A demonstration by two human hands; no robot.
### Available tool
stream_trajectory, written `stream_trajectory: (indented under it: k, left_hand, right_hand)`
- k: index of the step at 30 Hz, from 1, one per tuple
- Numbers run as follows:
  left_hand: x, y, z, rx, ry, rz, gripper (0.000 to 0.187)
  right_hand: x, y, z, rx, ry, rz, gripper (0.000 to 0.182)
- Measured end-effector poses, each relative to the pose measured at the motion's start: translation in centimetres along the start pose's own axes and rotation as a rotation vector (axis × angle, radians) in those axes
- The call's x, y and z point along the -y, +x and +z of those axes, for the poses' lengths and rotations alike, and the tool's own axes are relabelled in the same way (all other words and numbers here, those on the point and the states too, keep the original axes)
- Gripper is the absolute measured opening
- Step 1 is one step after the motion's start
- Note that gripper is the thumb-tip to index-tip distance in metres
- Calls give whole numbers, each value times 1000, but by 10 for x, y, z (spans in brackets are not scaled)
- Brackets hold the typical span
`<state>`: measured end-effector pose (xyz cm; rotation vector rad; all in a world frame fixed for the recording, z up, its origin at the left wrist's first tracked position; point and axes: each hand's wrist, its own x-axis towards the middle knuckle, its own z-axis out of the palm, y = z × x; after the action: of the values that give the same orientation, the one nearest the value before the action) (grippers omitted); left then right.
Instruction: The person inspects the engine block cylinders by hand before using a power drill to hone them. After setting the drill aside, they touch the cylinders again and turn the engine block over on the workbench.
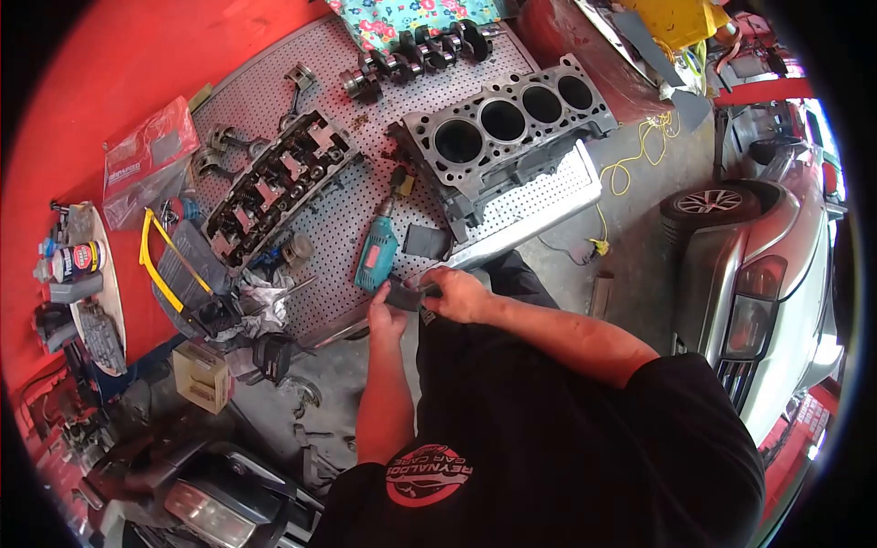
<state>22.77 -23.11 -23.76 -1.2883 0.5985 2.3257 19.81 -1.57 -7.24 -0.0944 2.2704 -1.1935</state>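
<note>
Near the table's front edge, my left hand point(387, 315) and my right hand point(454, 294) both grip a small dark piece point(405, 297) between them, close to my body. Just beyond my left hand lies a teal power drill point(376, 254), its chuck pointing away from me. A flat dark square point(427, 242) rests right of the drill. The engine block point(512, 123) with its open cylinder bores sits farther back on the right. To the left of the drill, a cylinder head point(279, 190) lies at a slant on the perforated metal tabletop point(365, 173).
A crankshaft point(420, 57) lies at the back by a flowered cloth point(402, 16). Pistons with rods point(219, 151) are at the left, near a yellow-framed hacksaw point(163, 265). A cardboard box point(201, 376) stands lower left. A car point(758, 274) and yellow cord point(628, 169) are right.
</note>
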Motion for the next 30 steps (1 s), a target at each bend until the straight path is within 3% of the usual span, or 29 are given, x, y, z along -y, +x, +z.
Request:
stream_trajectory:
  k: [4, 8, 11, 13, 16, 19, 22, 26, 30]
  left_hand:
    - [0, -18, 7, 60, 43, 61, 42]
    - [-1, -49, -21, 256, 134, 130, 47]
    - [-8, -94, -24, 292, 153, 211, 55]
    - [-19, -148, 3, 263, 169, 274, 61]
    - [-27, -218, 47, 189, 218, 381, 64]
    - [-33, -268, 69, 144, 321, 471, 68]
    - [-22, -314, 106, 125, 534, 590, 71]
    - [12, -349, 169, 136, 737, 608, 69]
    - [46, -359, 222, 58, 802, 631, 73]
  right_hand:
    - [15, -6, -6, 22, -110, -63, 42]
    - [39, -14, -20, -28, -278, -262, 44]
    - [66, -18, -29, -68, -371, -493, 51]
    - [92, -21, -38, -76, -438, -678, 56]
    - [120, -22, -37, -268, -550, -970, 51]
    - [144, -22, -53, -372, -631, -1088, 48]
    - [159, -34, -90, -373, -764, -1109, 54]
    - [149, -53, -150, -390, -747, -1123, 45]
    - [112, -56, -181, -587, -366, -1167, 33]
